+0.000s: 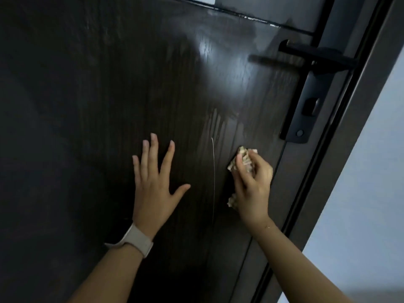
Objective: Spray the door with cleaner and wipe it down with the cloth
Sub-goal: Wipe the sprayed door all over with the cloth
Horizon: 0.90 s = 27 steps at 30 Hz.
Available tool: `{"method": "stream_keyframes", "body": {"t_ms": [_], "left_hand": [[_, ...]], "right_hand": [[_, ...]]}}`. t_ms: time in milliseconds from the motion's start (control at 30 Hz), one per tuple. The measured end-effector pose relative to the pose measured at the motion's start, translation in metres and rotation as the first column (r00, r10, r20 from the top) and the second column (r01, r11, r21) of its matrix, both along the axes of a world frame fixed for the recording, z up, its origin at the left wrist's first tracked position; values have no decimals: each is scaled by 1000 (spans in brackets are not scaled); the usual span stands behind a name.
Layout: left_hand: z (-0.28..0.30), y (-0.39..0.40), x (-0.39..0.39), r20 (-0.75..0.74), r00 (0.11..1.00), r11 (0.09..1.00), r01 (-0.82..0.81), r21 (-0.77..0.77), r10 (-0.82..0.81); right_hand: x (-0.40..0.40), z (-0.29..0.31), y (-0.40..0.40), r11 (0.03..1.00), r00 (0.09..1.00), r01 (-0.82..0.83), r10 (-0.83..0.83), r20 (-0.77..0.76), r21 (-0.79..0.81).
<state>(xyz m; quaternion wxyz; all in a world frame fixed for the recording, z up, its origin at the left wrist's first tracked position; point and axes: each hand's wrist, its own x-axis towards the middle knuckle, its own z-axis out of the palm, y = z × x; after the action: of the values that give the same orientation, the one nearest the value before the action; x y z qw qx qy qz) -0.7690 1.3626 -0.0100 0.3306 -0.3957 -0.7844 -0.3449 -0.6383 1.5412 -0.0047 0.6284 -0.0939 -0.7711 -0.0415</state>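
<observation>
Head view gives me a dark wood-grain door [109, 95] filling most of the frame, and I place everything else against its black lever handle [314, 55]; my left hand [153, 184] lies flat on the door well below and to the left of that handle, fingers straight and spread, thumb out to the side, holding nothing; a pale watch band [135, 239] wraps the wrist beneath it; my right hand [251, 184] sits below the handle, just under the bottom end of the long black lock plate [306, 101], with fingers curled around a crumpled beige cloth [242, 158] and pressing it against the door; cloth shows above the fingertips and again at the heel of the hand; a thin pale curved line [213, 171] runs down the door between my two hands; faint wet streaks [214, 125] show on the wood below and left of the handle, and a bright sheen [209, 51] lies to the left of it; right of the handle runs the dark door frame [341, 138], and beyond that a pale wall [376, 171].
</observation>
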Motion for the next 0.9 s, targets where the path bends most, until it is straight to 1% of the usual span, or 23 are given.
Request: {"method": "stream_keyframes", "body": {"t_ms": [200,267,333,400,467,533,600,667,767,833,900], "left_hand": [[-14,3,-7,-36,999,1000,1,25,0],[-16,1,-10,-49,999,1000,7,24,-5],[-17,1,-11,-56,998,1000,14,23,-13],[-16,0,-12,-50,999,1000,17,21,-16],[-15,-1,-11,-42,999,1000,24,19,-24],[-14,-1,-11,-40,999,999,34,25,-33],[-15,1,-10,-23,999,998,50,33,-49],[-15,4,-10,-7,997,995,73,64,-73],[-14,5,-13,-7,996,995,87,48,-87],[-14,4,-15,-8,996,994,93,54,-92],[-13,5,-14,3,994,993,106,59,-106]], "right_hand": [[-32,42,-20,992,995,-58,66,-69,108],[-41,38,-24,987,995,-70,81,-66,146],[-41,21,-22,986,997,-59,67,-47,157],[-37,-9,-20,990,998,-35,41,-44,135],[-33,-36,-24,997,996,-24,30,-86,73],[-35,-45,-35,996,984,-73,64,-167,-50],[-38,-35,-46,978,965,-151,113,-239,-145],[-43,-11,-54,971,950,-187,141,-279,-146],[-52,20,-56,973,936,-209,171,-309,-95],[-55,16,-51,981,931,-189,165,-326,-45],[-51,-9,-44,988,947,-155,141,-288,-25]]}}
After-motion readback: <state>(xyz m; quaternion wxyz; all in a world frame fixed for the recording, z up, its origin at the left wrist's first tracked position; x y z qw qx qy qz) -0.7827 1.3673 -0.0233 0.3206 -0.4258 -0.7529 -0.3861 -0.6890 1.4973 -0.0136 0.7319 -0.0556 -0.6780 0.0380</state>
